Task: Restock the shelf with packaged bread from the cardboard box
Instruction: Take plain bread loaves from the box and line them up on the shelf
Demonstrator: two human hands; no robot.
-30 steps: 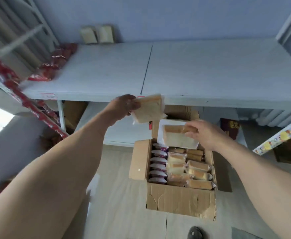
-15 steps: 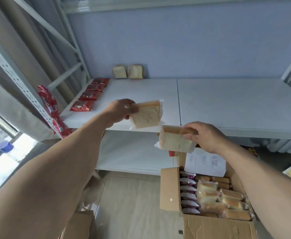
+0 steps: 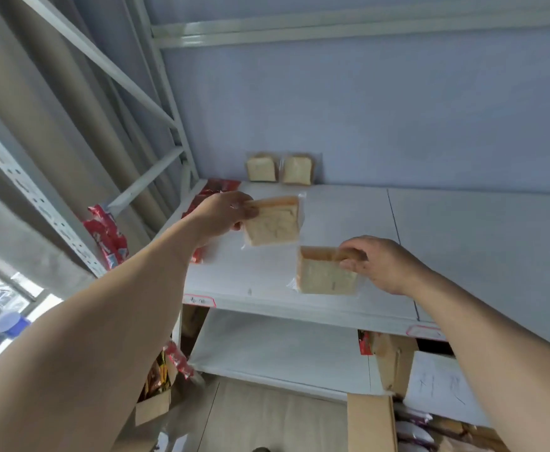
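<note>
We see left hand and right hand each pinching a clear-wrapped bread pack, pale slices; cardboard box at 5 o'clock cut off.

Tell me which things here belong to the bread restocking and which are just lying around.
Job:
left hand holding a bread pack
right hand holding a second bread pack
two bread packs against the wall
white shelf
cardboard box

Lying about:
red snack packets
handwritten paper

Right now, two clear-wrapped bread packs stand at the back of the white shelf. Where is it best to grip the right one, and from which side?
Probably the top crust edge of the right standing pack, pinched from above: it stands upright against the blue wall, and the left standing pack crowds its left side.
</note>
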